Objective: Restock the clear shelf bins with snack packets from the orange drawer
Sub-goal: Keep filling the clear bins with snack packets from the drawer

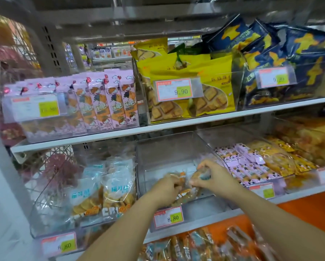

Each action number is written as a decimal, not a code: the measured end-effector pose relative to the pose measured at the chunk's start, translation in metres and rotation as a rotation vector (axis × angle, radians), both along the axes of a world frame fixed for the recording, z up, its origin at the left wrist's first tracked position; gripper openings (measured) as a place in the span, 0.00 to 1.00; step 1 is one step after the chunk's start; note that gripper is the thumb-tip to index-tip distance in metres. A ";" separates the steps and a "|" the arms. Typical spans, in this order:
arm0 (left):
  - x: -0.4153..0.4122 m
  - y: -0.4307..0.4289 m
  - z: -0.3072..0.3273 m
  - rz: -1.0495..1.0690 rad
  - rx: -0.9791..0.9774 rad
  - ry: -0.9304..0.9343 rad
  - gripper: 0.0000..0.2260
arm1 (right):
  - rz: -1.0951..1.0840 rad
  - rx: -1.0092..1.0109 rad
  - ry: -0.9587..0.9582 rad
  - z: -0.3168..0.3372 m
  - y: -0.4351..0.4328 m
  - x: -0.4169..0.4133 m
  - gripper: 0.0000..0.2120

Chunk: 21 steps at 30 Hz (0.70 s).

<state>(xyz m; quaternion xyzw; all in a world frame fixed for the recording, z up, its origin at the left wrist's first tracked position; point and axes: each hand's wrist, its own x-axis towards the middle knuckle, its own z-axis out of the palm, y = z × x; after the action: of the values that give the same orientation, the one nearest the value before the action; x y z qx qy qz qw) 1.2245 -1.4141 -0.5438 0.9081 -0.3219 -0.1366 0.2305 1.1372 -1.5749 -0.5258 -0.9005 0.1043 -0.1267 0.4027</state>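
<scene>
Both my hands reach into the middle clear bin (pixel 176 147) on the lower shelf, which holds little besides what I hold. My left hand (pixel 166 187) grips a clear snack packet (pixel 184 193) with orange print near the bin's front. My right hand (pixel 212 176) pinches another clear snack packet (pixel 201 173) just to the right of it. The two packets touch between my hands. Below the shelf edge, the orange drawer (pixel 312 208) stands open with several similar packets (pixel 205 245) lying in it.
A price tag (pixel 168 217) reading 8.80 hangs on the middle bin's front. The left bin (pixel 50 219) holds blue-labelled cracker bags; the right bin (pixel 299 178) holds pink and yellow packets. The upper shelf (pixel 158 127) carries pink, yellow and dark blue bags.
</scene>
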 end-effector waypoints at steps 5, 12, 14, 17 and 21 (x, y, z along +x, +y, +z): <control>-0.017 0.004 0.018 -0.110 0.064 0.151 0.19 | -0.015 -0.136 0.068 -0.001 -0.001 0.005 0.26; -0.027 0.018 0.028 -0.161 -0.052 0.069 0.34 | -0.018 -0.236 0.193 0.006 0.009 -0.006 0.34; -0.031 0.020 0.027 -0.147 -0.008 0.038 0.40 | -0.002 -0.259 0.158 0.014 0.013 -0.013 0.28; -0.041 0.021 0.023 -0.109 0.010 -0.093 0.44 | 0.087 -0.221 0.111 0.025 0.026 -0.026 0.20; -0.059 0.029 0.030 -0.031 -0.243 -0.209 0.37 | 0.246 0.127 0.130 0.031 0.045 -0.042 0.24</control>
<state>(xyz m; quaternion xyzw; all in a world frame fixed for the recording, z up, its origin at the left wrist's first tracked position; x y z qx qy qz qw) 1.1651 -1.3848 -0.5135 0.8778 -0.3721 -0.0050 0.3017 1.0952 -1.5295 -0.4951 -0.8855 0.0270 -0.0108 0.4638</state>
